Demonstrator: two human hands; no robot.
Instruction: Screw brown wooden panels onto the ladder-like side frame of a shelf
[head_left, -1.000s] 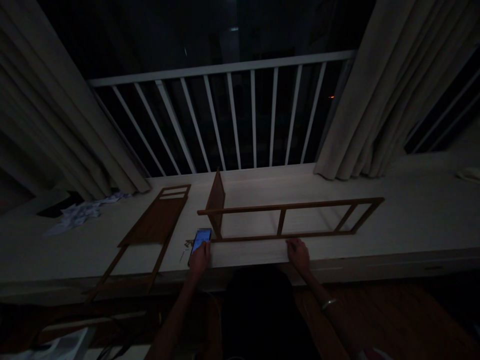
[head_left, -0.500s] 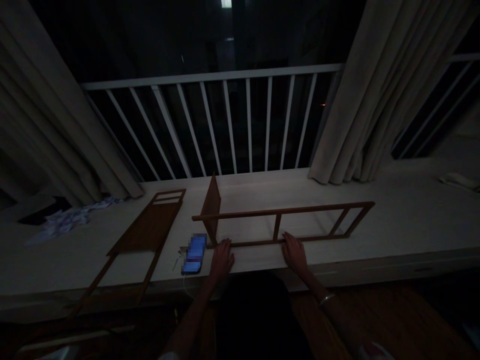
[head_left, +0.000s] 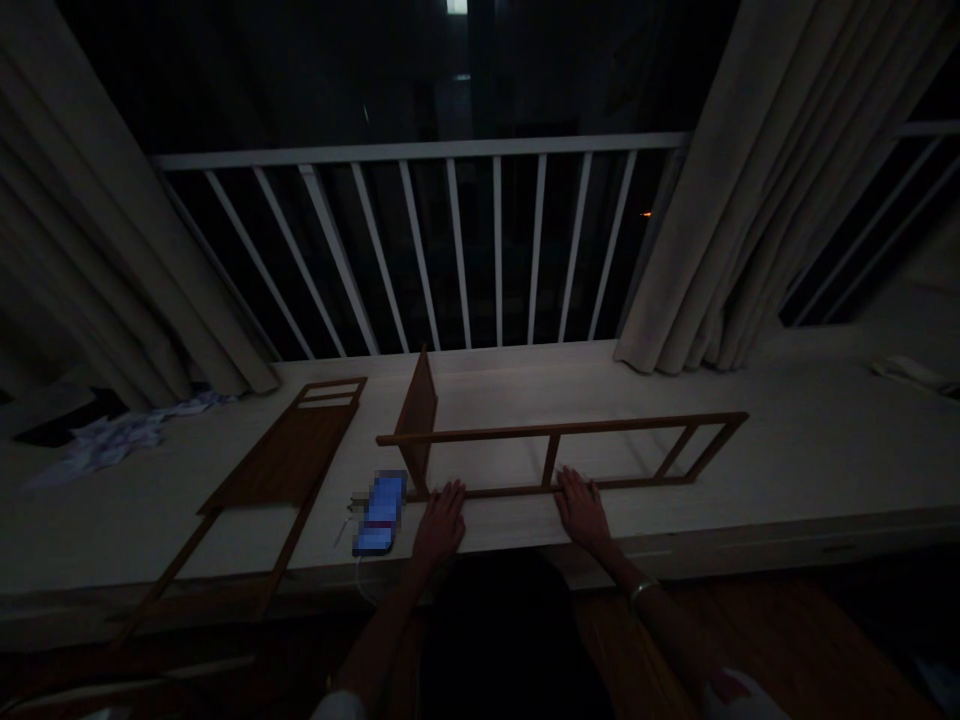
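**Fingers on the near rail of the ladder-shaped piece [head_left: 551, 460], in dim light**

Much here is murky. The phone [head_left: 380, 512], left of centre low down, is blurred into blocks, and I can't make out the small items beside it. My forearms run off the bottom edge; the dark clothing [head_left: 499, 640] between them shows no detail. The curtains [head_left: 690, 220] are cut off at the upper left and upper right.

The ladder-shaped piece stands on its long side across the middle, an upright panel [head_left: 420, 410] at its left end. My left hand [head_left: 441, 525] lies on the near rail close to that panel; my right hand [head_left: 583, 510] touches the same rail just right of the middle crossbar. My fingers are stretched forward, but I can't tell whether they grip or merely rest.

Only a narrow strip of ledge [head_left: 810, 440] separates the rail from the front edge; rightward, the pale surface runs on. At left, a flat panelled piece [head_left: 281, 455] overhangs that edge.
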